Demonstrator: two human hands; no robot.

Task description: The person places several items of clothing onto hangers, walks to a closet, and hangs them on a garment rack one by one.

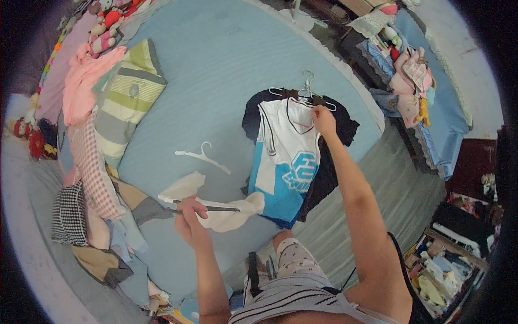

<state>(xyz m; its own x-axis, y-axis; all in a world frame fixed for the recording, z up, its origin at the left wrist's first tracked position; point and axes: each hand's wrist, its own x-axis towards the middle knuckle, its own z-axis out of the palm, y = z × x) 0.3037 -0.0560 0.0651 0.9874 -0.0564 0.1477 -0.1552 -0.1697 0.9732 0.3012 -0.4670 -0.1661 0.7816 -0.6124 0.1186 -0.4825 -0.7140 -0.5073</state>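
Observation:
My right hand (324,120) pinches the shoulder of a white and blue sleeveless jersey (292,162), near its V-shaped neck. The jersey lies over black garments (344,117) on the bed, with white hangers (308,81) showing at their top. My left hand (190,212) is over a white garment with a dark band (230,214); its fingers are partly curled around the band, at the garment's left end. A separate white hanger (204,156) lies on the bed just above that garment.
The bed's blue sheet (218,60) spreads before me. Along its left side lie a striped folded blanket (131,97), a pink cloth (83,85), a checked cushion (69,214) and soft toys (103,38). At right stand a cloth-covered bench (445,117) and a filled drawer (441,267).

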